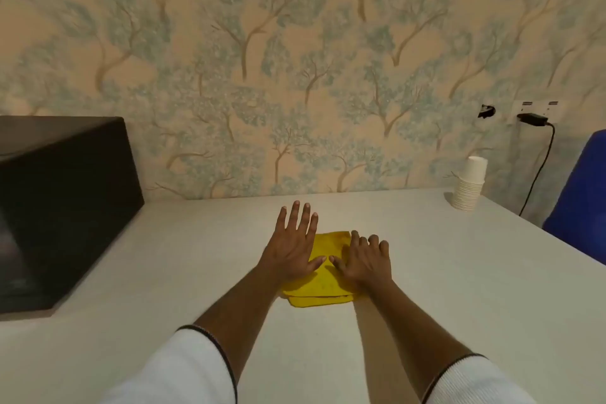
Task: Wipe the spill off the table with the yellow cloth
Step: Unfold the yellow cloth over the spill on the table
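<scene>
The yellow cloth (323,275) is lying folded on the table (459,272). Both hands are pressing it flat, left hand (292,245) and right hand (364,262), each grip spread apart, clamping nothing. No spill is showing; wiping seems finished or not yet begun.

black box (62,207) left, cups (469,184) far right

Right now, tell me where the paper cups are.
In the head view, the stack of paper cups stands upside down at the table's far right, against the wall, beside the blue chair.
</scene>
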Demonstrator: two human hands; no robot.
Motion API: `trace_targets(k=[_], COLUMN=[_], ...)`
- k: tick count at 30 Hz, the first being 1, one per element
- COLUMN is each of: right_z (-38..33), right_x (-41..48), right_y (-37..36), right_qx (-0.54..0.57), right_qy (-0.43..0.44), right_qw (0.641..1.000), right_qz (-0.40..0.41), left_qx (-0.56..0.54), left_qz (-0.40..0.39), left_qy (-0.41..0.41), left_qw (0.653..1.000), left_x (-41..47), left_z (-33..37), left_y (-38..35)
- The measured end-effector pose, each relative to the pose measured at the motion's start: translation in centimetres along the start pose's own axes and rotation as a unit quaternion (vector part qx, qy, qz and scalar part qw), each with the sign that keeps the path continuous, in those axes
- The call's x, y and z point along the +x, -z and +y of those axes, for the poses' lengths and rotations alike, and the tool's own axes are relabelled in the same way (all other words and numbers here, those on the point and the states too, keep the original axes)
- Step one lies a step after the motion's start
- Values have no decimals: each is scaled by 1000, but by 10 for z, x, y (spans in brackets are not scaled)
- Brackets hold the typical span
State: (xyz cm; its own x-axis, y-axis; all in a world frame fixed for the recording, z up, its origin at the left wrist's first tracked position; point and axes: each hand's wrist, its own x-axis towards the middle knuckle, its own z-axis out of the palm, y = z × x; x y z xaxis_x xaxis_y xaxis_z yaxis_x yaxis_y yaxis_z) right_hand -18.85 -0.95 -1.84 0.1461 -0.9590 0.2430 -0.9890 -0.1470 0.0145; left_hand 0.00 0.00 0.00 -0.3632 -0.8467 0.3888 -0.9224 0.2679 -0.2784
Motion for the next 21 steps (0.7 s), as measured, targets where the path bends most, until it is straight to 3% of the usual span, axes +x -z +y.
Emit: trace_targets(k=[5,8,12,16,19,21], right_z=[-3,-3,-2,-6,-13,-23], right_x=[14,25,38,43,45,40], right_y=[-4,3,12,21,24,35], right_qx=[157,305,406,536,608,664], right_qy=[-94,-163,-187,-200,-185,-177], right_qw=[982,935,886,804,750,704], right_qz=[-44,-77,-125,-165,-182,-178], left_qx=[-37,-29,-51,-134,-301,-458], left_qz=[-23,-69,-88,-90,-95,-87], left_qy=[5,1,-2,32,114,194], left_qw=[999,997,995,986,942,863], left_x=[2,6,6,7,10,16], left_z=[11,13,15,15,18,21], left_y=[-24,-31,-43,-35,-24,-7])
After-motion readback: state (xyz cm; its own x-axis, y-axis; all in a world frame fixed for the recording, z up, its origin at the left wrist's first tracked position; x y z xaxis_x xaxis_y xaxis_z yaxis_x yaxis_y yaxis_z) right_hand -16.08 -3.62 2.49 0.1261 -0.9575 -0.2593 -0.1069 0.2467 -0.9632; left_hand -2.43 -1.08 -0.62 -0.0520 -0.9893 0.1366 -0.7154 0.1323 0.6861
